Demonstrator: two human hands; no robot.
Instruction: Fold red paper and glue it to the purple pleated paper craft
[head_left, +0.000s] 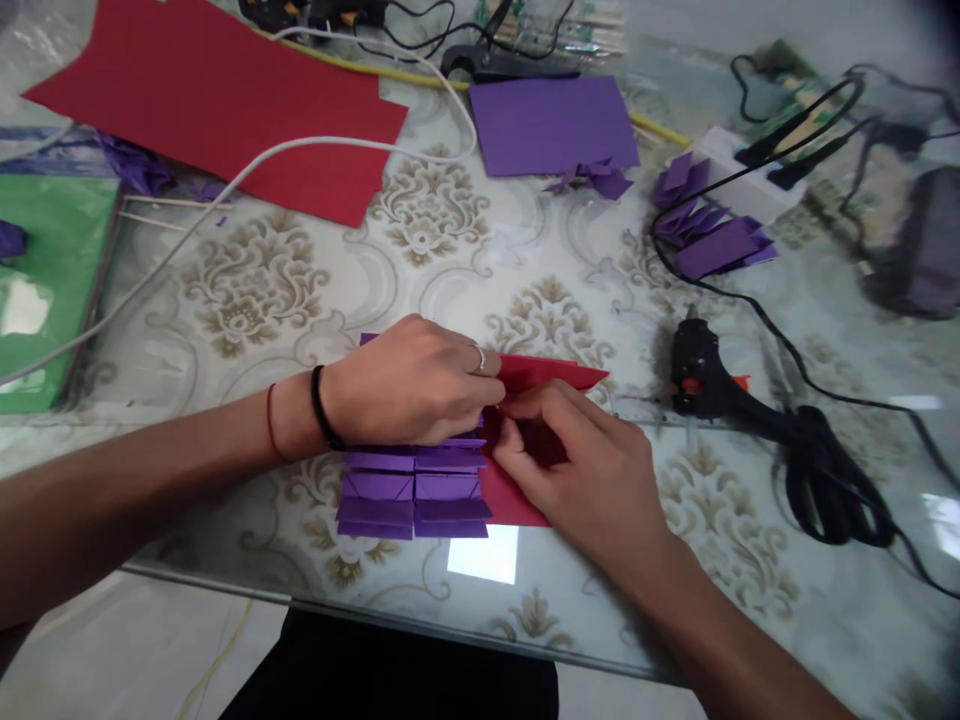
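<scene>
Folded purple paper pieces (414, 487) form rows of pleats on the table in front of me, beside a folded sheet of red paper (517, 495) whose upper flap stands raised. My left hand (412, 380) lies across the top of the purple pleats, fingers closed together at the edge of the red paper. My right hand (589, 460) rests over the red paper, its thumb and forefinger curled into a pinch close to the left fingertips. What lies between the fingertips of either hand is hidden or too small to tell.
A black glue gun (701, 370) with a bundled cord lies to the right. Behind are a purple sheet (555, 125), folded purple pieces (712, 235), a white power strip (750, 175) and a large red sheet (247, 110). A white cable (300, 145) crosses left of a green packet (52, 290).
</scene>
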